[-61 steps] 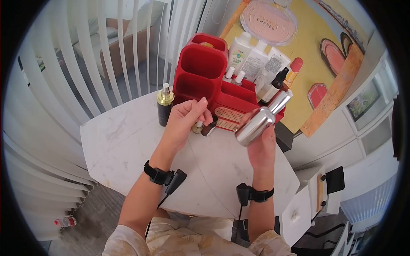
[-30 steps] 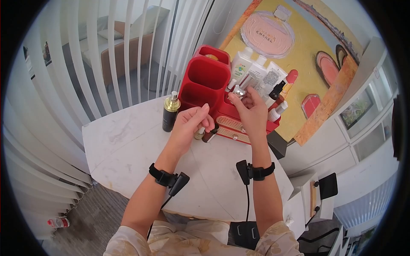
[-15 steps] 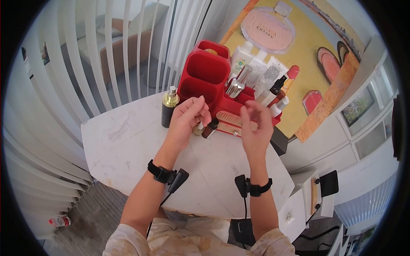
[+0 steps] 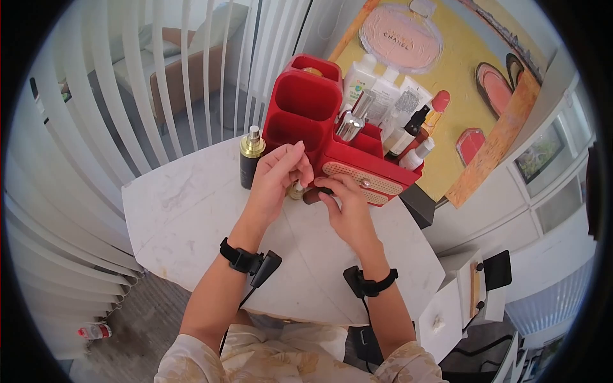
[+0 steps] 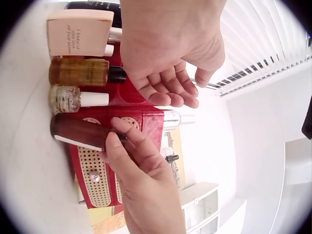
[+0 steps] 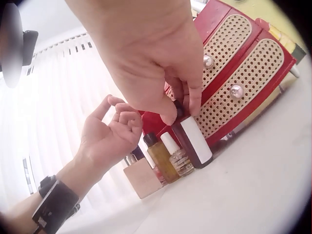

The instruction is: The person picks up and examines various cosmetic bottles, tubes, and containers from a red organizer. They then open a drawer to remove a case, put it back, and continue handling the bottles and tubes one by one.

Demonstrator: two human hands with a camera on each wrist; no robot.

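My right hand (image 4: pixel 350 214) pinches the black cap of a dark brown bottle (image 6: pixel 195 144) between thumb and fingers; the bottle stands on the table before the drawers of a red organizer (image 4: pixel 367 167). My left hand (image 5: pixel 170 53) hovers just left of it, fingers loosely curled, holding nothing. Beside the brown bottle, in the right wrist view, are a small clear bottle with a white cap (image 6: pixel 181 163), an amber bottle (image 6: pixel 163 163) and a pink box (image 6: pixel 141 178). The shiny silver bottle (image 4: pixel 349 126) leans in an upper compartment of the organizer.
A black bottle with a gold collar (image 4: pixel 250 163) stands left of the organizer. White bottles and tubes (image 4: pixel 384 96) and a black-topped bottle (image 4: pixel 408 131) fill its back and right side. Behind are a painting (image 4: pixel 447 76) and, to the left, vertical blinds (image 4: pixel 159 83).
My right hand placed the silver bottle in the organizer, let go, then moved down and left to take hold of the brown bottle's cap. The left hand has stayed nearly still.
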